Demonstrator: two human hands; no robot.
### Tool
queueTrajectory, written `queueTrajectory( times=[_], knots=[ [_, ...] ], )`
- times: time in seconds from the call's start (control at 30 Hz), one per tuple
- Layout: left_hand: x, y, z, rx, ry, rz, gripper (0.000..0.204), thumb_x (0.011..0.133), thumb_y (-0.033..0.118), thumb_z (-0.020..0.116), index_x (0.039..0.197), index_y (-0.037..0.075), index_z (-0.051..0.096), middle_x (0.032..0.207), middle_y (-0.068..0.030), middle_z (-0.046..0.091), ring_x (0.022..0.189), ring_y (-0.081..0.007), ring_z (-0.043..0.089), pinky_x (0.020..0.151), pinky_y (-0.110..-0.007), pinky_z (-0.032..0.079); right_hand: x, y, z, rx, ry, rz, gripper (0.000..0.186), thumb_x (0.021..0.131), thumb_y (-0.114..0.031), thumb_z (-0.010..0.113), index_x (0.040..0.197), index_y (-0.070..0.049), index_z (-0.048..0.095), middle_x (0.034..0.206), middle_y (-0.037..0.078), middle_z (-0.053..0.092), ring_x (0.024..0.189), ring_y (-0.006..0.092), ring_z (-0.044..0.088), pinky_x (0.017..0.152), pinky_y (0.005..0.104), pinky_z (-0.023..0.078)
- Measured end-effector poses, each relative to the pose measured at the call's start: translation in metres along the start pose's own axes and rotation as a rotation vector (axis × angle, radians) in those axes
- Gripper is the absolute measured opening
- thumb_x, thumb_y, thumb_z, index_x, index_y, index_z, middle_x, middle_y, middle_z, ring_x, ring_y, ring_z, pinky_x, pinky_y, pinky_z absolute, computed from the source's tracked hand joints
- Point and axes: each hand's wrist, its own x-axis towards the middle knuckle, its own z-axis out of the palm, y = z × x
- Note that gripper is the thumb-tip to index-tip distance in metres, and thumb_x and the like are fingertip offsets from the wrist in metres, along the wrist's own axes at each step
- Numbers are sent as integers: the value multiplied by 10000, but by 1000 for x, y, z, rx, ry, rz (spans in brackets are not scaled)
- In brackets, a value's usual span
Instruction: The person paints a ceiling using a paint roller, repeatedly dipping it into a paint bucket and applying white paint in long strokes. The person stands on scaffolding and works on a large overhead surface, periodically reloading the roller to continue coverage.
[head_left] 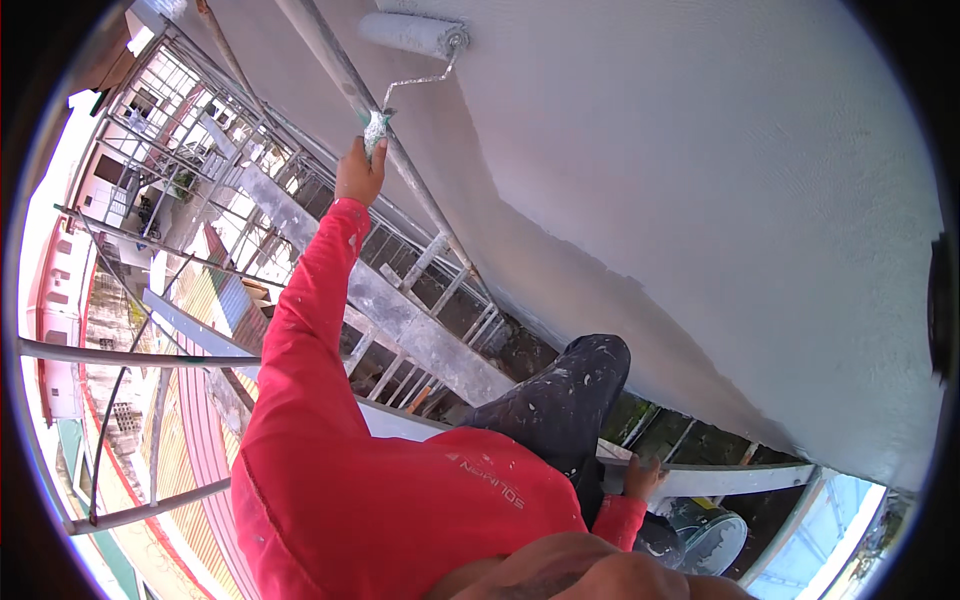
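Observation:
My left hand [361, 172], at the end of an outstretched red sleeve, is closed round the handle of a paint roller [410, 34]. The roller's white, paint-covered sleeve lies at the wall [680, 150], near the top of the view. Its bent wire frame and paint-crusted grip pass beside a slanting scaffold pipe [420, 190]. Lower right, my right hand [643, 478] holds the edge of a pale plank [730, 482], its fingers only partly visible. Just below that hand is a paint bucket [712, 535]. My dark, paint-spattered knee [560, 385] is bent near the wall.
Lighter, wet-looking coating covers much of the wall; a darker band [570, 262] runs along its lower left. Scaffold planks [425, 335] and ladder-like frames stretch away left. A horizontal pipe [140, 357] crosses at left. Far below are corrugated roofs [190, 430].

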Motion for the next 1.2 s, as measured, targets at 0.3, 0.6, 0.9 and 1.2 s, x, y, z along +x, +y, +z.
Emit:
queueTrajectory(
  times=[0.3, 0.6, 0.9, 1.2],
  knots=[
    [-83, -67, 43, 195, -367, -136, 557, 973, 554, 497, 1134, 21, 515, 818, -322, 663, 818, -537, 642, 713, -611, 511, 1, -7, -13, 13, -107, -7, 664, 823, -412, 739, 1328, -16, 570, 1393, 383, 457, 1388, 527, 313, 1150, 541, 297],
    [-114, -77, 85, 352, -606, -142, 519, 956, 553, 520, 1110, 59, 558, 867, -280, 692, 842, -490, 675, 744, -588, 537, -22, 3, -30, -93, -31, 42, 585, 894, -446, 664, 1293, -24, 597, 1353, 261, 569, 1359, 548, 350, 1137, 553, 308],
    [-112, -69, 147, 438, -744, -197, 494, 942, 523, 556, 1060, 54, 657, 1024, -224, 712, 968, -409, 693, 842, -516, 551, -47, 12, -47, -12, 53, 74, 599, 914, -473, 643, 1283, -3, 607, 1371, 326, 520, 1375, 540, 330, 1139, 549, 305],
    [-90, -74, 77, 362, -708, -145, 538, 952, 531, 529, 1062, 15, 632, 1025, -266, 693, 974, -451, 673, 845, -553, 534, -47, -3, -42, 17, -16, 85, 579, 906, -414, 657, 1301, 5, 590, 1388, 433, 416, 1394, 546, 302, 1137, 547, 315]
  ],
)
